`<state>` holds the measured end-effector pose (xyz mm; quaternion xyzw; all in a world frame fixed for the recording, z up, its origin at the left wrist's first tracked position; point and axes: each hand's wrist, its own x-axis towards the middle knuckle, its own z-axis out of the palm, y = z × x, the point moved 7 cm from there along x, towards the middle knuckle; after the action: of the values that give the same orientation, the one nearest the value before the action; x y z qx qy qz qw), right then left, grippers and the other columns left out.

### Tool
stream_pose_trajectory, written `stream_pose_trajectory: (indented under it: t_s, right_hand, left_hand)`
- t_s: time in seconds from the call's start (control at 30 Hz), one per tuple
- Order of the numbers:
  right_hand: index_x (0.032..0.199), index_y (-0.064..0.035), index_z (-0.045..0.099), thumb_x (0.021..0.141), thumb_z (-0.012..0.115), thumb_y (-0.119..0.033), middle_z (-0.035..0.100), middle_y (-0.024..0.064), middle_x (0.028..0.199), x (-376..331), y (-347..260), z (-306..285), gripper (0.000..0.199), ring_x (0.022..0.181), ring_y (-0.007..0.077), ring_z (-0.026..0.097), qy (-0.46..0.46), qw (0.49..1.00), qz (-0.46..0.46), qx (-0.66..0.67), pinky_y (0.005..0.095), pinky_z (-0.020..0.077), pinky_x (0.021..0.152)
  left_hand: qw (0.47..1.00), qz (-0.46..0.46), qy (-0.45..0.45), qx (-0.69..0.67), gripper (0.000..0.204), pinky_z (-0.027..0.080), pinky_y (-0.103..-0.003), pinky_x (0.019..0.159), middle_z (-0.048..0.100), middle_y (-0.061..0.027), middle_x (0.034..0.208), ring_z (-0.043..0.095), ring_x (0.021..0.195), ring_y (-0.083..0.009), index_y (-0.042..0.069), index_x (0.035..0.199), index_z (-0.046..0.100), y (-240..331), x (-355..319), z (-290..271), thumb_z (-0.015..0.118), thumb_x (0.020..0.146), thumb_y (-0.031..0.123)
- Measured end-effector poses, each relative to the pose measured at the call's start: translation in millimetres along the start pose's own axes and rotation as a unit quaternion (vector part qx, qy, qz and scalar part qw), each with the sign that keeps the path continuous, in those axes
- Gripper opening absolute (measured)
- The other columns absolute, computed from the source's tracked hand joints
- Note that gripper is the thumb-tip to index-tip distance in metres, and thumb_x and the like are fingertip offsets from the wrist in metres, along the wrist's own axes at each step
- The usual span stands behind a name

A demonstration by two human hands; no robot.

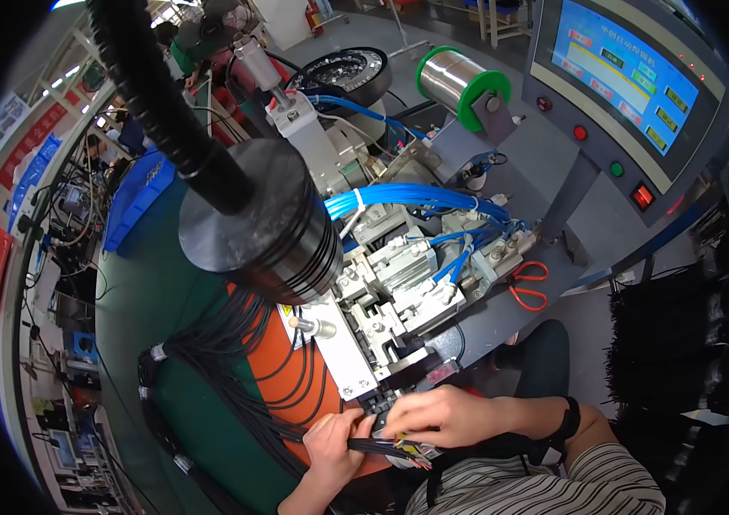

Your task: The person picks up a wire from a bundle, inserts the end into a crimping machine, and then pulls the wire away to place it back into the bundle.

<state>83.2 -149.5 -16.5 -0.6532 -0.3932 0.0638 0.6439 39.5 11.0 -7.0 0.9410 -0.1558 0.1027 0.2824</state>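
Both hands meet at the desk's near edge, just below the machine's fixture. The left hand has its fingers closed around a thin bundle of black wires — likely to steady it — while the right hand pinches it from above. The bundle lies roughly left-to-right, its coloured ends (red, yellow) pointing right.

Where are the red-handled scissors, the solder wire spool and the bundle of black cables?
Red-handled scissors (529, 286): head view, on the handle loops.
Solder wire spool (453, 79): head view, on the wound silver wire.
Bundle of black cables (235, 330): head view, on the strands over the orange surface.
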Motion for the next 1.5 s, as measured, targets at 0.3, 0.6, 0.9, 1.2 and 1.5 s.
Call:
stream_pose_trajectory:
  t_s: [0.3, 0.6, 0.9, 1.2, 1.5]
  right_hand:
    - [0.104, -0.0013, 0.067, 0.089, 0.067, -0.006, 0.06, -0.0012, 0.081, -18, 38, -1, 0.016, 0.062, 0.0027, 0.048, 0.156, 0.95, 0.174, 0.208, 0.0184, 0.0379, 0.054]
    - [0.108, 0.0039, 0.06, 0.093, 0.06, 0.001, 0.061, 0.0046, 0.087, -23, 46, 2, 0.016, 0.066, 0.008, 0.057, 0.099, 0.855, 0.268, 0.433, 0.0202, 0.0448, 0.057]
    - [0.117, 0.0054, 0.055, 0.092, 0.061, 0.0, 0.06, 0.0064, 0.094, -9, 10, 13, 0.026, 0.077, 0.0108, 0.061, 0.091, 0.963, 0.147, 0.205, 0.0238, 0.0492, 0.07]
    - [0.117, 0.006, 0.061, 0.092, 0.06, 0.003, 0.06, 0.0125, 0.106, -12, 14, 0, 0.025, 0.088, 0.0158, 0.063, 0.115, 0.982, 0.069, 0.134, 0.0258, 0.0508, 0.076]
    - [0.115, 0.0042, 0.065, 0.097, 0.059, -0.007, 0.066, 0.0094, 0.1, -18, 45, 6, 0.022, 0.086, 0.0125, 0.064, 0.027, 0.867, 0.26, 0.425, 0.0219, 0.0512, 0.073]
  left_hand:
    - [0.996, -0.004, -0.04, -0.074, 0.023, 0.05, -0.032, 0.055, 0.066, -0.0135, 0.08, 0.066, 0.065, -0.0241, 0.001, 0.094, 0.064, 27, 12, 3, 0.078, 0.076, 0.003]
    - [0.994, 0.085, 0.049, -0.051, 0.026, 0.049, -0.035, 0.054, 0.065, -0.0119, 0.079, 0.063, 0.062, -0.0259, 0.0, 0.103, 0.066, 32, 18, 4, 0.073, 0.078, 0.002]
    - [0.995, 0.069, 0.004, -0.073, 0.023, 0.045, -0.036, 0.05, 0.059, -0.009, 0.071, 0.058, 0.055, -0.0246, 0.0, 0.095, 0.063, 36, 19, 9, 0.074, 0.076, 0.007]
    - [0.995, 0.054, -0.013, -0.077, 0.018, 0.046, -0.035, 0.05, 0.056, -0.0083, 0.068, 0.059, 0.056, -0.0257, 0.003, 0.091, 0.062, 34, 20, 13, 0.073, 0.077, 0.006]
    - [0.978, 0.02, -0.034, -0.203, 0.01, 0.048, -0.031, 0.051, 0.063, -0.0094, 0.069, 0.062, 0.056, -0.0219, 0.0, 0.092, 0.064, 24, 24, 17, 0.07, 0.085, 0.004]
